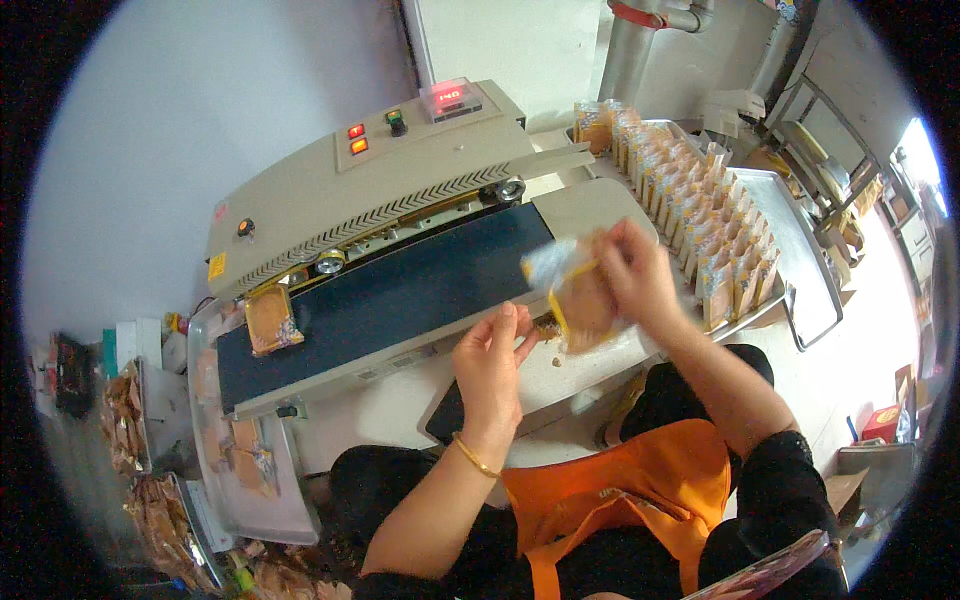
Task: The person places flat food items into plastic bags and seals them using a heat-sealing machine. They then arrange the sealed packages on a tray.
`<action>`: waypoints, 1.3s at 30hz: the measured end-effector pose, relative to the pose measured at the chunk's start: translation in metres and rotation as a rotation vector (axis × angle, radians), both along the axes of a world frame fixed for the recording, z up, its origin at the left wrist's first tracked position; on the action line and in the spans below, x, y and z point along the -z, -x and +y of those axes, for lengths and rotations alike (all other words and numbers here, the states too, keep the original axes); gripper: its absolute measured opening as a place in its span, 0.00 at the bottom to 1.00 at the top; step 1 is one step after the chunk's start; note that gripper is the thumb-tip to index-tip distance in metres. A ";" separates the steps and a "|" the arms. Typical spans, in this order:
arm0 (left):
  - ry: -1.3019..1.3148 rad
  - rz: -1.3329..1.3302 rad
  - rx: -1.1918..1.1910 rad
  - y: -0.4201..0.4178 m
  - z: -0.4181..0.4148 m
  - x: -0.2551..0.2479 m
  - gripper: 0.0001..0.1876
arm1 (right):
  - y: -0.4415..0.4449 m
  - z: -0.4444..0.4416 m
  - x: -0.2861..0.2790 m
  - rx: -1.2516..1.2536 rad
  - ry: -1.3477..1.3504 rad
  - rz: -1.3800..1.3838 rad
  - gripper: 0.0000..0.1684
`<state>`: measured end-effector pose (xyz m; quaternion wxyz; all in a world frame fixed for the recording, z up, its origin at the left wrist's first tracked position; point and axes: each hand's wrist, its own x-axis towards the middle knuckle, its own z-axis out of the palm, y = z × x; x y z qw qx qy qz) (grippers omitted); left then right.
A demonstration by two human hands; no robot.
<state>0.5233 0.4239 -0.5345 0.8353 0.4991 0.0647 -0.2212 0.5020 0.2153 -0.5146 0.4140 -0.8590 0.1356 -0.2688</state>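
My right hand (637, 270) grips a small printed pouch (586, 309) by its side edge. The pouch is blurred, with a clear window, yellow borders and brown contents. Just left of it, my left hand (491, 356) is raised with its fingers slightly apart and nothing visible in them. Behind both hands stands a continuous band sealer (360, 187) with a dark conveyor belt (420, 277). Another pouch (271, 319) lies at the belt's left end, beside the sealing head. Brown crumbs (556, 361) lie on the white table below my hands.
Rows of upright filled pouches (690, 202) stand on a metal tray at the right. At the belt's left end, a plastic tray (281, 517) holds several pouches. Another metal tray (806, 277) lies farther right. Brown packages (161, 525) fill the lower left.
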 end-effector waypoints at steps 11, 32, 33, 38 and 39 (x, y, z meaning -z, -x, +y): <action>-0.301 -0.157 0.612 0.015 0.004 -0.015 0.38 | -0.131 -0.089 0.033 0.182 0.136 0.039 0.18; -0.322 -0.159 0.749 0.017 0.005 -0.021 0.46 | -0.144 -0.096 0.025 0.360 0.114 -0.068 0.16; -0.320 -0.161 0.767 0.018 0.005 -0.022 0.46 | -0.143 -0.123 0.026 0.396 0.198 -0.094 0.16; -0.380 -0.104 0.847 0.020 -0.002 -0.021 0.45 | -0.168 -0.256 0.064 0.443 0.564 0.111 0.19; -0.415 -0.085 0.862 0.019 -0.003 -0.020 0.45 | -0.180 -0.265 0.067 0.418 0.631 0.154 0.19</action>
